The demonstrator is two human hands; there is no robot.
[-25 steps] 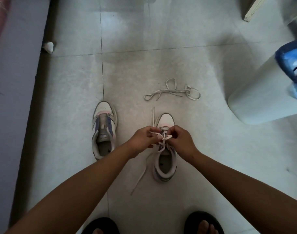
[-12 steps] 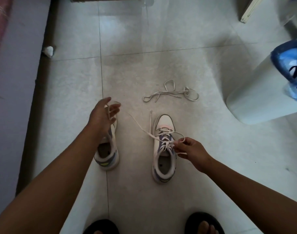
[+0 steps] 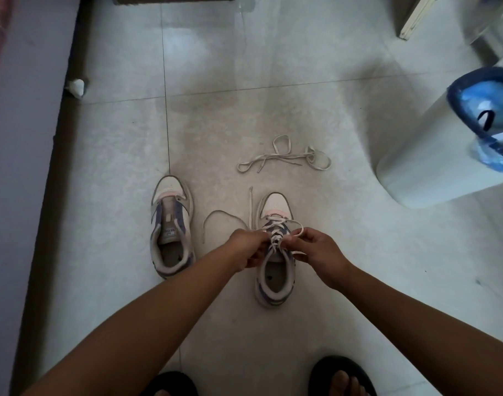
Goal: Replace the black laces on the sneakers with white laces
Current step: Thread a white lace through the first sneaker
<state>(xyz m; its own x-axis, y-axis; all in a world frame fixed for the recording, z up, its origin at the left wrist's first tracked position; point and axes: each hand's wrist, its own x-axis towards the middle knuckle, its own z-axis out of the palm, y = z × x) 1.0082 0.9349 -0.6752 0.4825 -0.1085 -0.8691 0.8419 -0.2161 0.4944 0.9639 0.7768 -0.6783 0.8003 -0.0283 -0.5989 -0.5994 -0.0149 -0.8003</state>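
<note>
Pale tiled floor (image 3: 273, 81), glossy, w/ dark grout lines; grey wall strip along 9 o'clock, dark box edge cut off at 12.

2 sneakers: unlaced sneaker (image 3: 171, 227) at ctr-left, laced sneaker (image 3: 274, 252) just right of it, toes to 12. 2 white laces: white lace (image 3: 276, 227) threaded thru the laced sneaker, ends trailing toward 10; spare lace (image 3: 284, 158) loose on floor at 12 of that shoe, apart from it.

2 hands: left hand (image 3: 249, 247) & right hand (image 3: 316, 247) both pinch the white lace over the tongue, fingers curled.

White bin (image 3: 433, 155) w/ blue liner at 3, cut off. 2 dark sandals at 6, half out of frame. Small white lump at 10, can't ID.
</note>
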